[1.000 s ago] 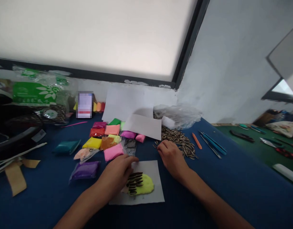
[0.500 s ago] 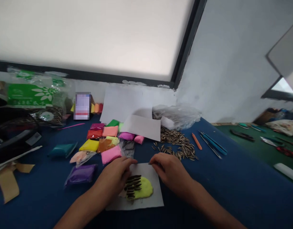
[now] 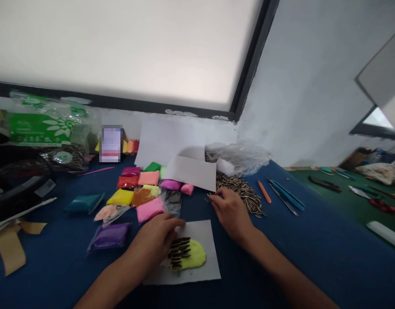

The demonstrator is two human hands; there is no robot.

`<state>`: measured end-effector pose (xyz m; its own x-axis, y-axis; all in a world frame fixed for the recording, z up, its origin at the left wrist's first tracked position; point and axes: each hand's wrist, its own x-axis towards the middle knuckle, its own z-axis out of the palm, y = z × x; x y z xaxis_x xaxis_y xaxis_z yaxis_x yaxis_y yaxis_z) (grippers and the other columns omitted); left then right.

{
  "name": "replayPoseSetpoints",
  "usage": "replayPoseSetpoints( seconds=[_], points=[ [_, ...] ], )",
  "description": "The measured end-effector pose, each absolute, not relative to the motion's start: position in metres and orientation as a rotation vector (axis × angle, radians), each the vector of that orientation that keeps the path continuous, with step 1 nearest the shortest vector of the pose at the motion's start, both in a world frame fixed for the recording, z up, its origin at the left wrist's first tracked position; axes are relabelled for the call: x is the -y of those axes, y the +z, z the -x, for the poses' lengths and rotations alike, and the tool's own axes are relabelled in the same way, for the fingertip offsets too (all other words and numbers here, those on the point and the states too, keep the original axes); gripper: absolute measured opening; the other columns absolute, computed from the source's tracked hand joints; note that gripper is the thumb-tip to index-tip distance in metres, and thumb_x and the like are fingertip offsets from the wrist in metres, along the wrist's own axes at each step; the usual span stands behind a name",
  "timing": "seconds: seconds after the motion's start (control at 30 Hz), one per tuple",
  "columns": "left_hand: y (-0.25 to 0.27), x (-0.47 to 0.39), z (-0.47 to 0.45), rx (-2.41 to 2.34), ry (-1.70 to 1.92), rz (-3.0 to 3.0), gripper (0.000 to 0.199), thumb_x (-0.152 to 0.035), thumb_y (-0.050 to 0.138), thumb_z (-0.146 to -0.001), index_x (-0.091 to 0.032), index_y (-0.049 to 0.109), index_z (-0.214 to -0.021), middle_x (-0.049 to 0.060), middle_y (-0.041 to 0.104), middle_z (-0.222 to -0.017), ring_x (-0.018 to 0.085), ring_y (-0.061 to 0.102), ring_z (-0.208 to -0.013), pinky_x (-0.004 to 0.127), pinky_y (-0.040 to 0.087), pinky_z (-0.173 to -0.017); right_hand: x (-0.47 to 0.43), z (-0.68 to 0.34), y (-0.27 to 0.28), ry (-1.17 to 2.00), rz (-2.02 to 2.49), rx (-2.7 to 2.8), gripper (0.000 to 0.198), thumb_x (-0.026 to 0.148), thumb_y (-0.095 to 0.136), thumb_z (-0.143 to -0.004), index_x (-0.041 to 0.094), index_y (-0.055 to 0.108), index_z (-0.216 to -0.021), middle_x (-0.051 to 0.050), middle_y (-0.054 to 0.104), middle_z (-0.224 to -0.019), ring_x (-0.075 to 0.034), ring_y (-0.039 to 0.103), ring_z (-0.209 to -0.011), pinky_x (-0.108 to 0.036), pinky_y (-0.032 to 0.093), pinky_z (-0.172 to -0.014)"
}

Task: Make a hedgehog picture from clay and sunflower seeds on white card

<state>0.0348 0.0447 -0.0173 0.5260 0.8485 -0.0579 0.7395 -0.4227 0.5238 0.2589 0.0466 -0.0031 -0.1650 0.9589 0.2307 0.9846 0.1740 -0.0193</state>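
My left hand [image 3: 157, 234] rests on the left part of a white paper sheet [image 3: 203, 274], its index finger stretched along the top edge and the other fingers partly hidden. Beside it on the sheet lies a flat yellow-green clay shape [image 3: 197, 254]. Rows of dark sunflower seeds [image 3: 181, 246] cover its left part. Farther back, my right hand [image 3: 231, 212] reaches to the near left edge of a sunflower seed pile [image 3: 244, 189]. Its thumb and index finger pinch at a sunflower seed [image 3: 208, 198] there, partly hidden by the fingertips.
Several coloured clay packets [image 3: 150, 209] lie left of the pile, with a purple packet [image 3: 109, 236] nearer me. An orange stick [image 3: 264, 192] and blue tweezers [image 3: 287, 194] are on the right. A green seed bag [image 3: 39, 128] and a phone [image 3: 110, 143] stand at the back.
My right hand has moved from the sheet's top right corner away from me to the seed pile. My left hand and the clay shape have stayed in place.
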Motion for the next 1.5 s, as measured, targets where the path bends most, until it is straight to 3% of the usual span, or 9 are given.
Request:
replayPoseSetpoints(
  seconds=[0.3, 0.5, 0.77, 1.0, 1.27, 1.4, 1.5],
  points=[
    [-0.015, -0.043, -0.036, -1.310, 0.265, -2.276, 0.041, -0.007, 0.044, -0.085, -0.022, 0.068, -0.114, 0.009, 0.066, -0.104, 0.025, 0.062, -0.100, 0.038, 0.048, -0.087, -0.051, -0.253, -0.006, -0.108, 1.797, 2.422, 0.021, 0.007, 0.052, -0.090, 0.017, 0.070, -0.092, -0.009, 0.064, -0.092, -0.021, 0.059, -0.089, -0.031, 0.043, -0.082],
    [-0.014, -0.043, -0.037, -1.318, 0.269, -2.276, 0.041, -0.006, 0.045, -0.084, -0.022, 0.068, -0.115, 0.009, 0.065, -0.104, 0.025, 0.062, -0.099, 0.037, 0.048, -0.085, -0.042, -0.255, 0.000, -0.025, 1.761, 2.424, 0.026, 0.010, 0.051, -0.090, 0.020, 0.065, -0.110, -0.007, 0.063, -0.095, -0.018, 0.062, -0.085, -0.027, 0.044, -0.077],
    [-0.022, -0.044, -0.035, -1.289, 0.340, -2.316, 0.040, -0.007, 0.044, -0.084, -0.023, 0.068, -0.111, 0.008, 0.067, -0.100, 0.023, 0.063, -0.094, 0.035, 0.049, -0.082, -0.038, -0.256, 0.002, 0.039, 1.782, 2.384, 0.017, 0.010, 0.052, -0.091, 0.017, 0.068, -0.090, -0.006, 0.065, -0.090, -0.018, 0.064, -0.083, -0.026, 0.046, -0.072],
    [-0.026, -0.045, -0.035, -1.292, 0.369, -2.330, 0.040, -0.008, 0.044, -0.083, -0.023, 0.068, -0.110, 0.007, 0.067, -0.099, 0.022, 0.063, -0.093, 0.034, 0.049, -0.082, -0.039, -0.261, 0.002, 0.057, 1.655, 2.434, 0.026, 0.007, 0.055, -0.088, 0.021, 0.070, -0.104, -0.008, 0.063, -0.106, -0.019, 0.061, -0.095, -0.030, 0.046, -0.083],
    [-0.025, -0.045, -0.035, -1.303, 0.338, -2.343, 0.039, -0.009, 0.043, -0.085, -0.023, 0.068, -0.112, 0.008, 0.067, -0.099, 0.023, 0.063, -0.093, 0.035, 0.049, -0.080, -0.046, -0.261, -0.003, 0.099, 1.578, 2.414, 0.012, 0.005, 0.055, -0.086, 0.014, 0.063, -0.083, -0.012, 0.063, -0.096, -0.023, 0.058, -0.090, -0.037, 0.044, -0.084],
    [-0.023, -0.045, -0.035, -1.285, 0.348, -2.318, 0.040, -0.008, 0.043, -0.084, -0.024, 0.068, -0.111, 0.008, 0.067, -0.103, 0.023, 0.062, -0.096, 0.035, 0.048, -0.083, -0.038, -0.258, 0.006, 0.171, 1.568, 2.289, 0.012, 0.008, 0.047, -0.091, 0.016, 0.056, -0.088, -0.006, 0.063, -0.086, -0.018, 0.059, -0.079, -0.030, 0.046, -0.075],
    [-0.022, -0.045, -0.035, -1.293, 0.337, -2.296, 0.040, -0.008, 0.044, -0.083, -0.023, 0.068, -0.110, 0.008, 0.068, -0.105, 0.023, 0.062, -0.098, 0.034, 0.048, -0.085, -0.031, -0.256, 0.012, 0.481, 1.483, 2.094, 0.012, 0.013, 0.043, -0.093, 0.020, 0.053, -0.091, 0.002, 0.061, -0.074, -0.011, 0.056, -0.062, -0.022, 0.044, -0.059]
  ],
)
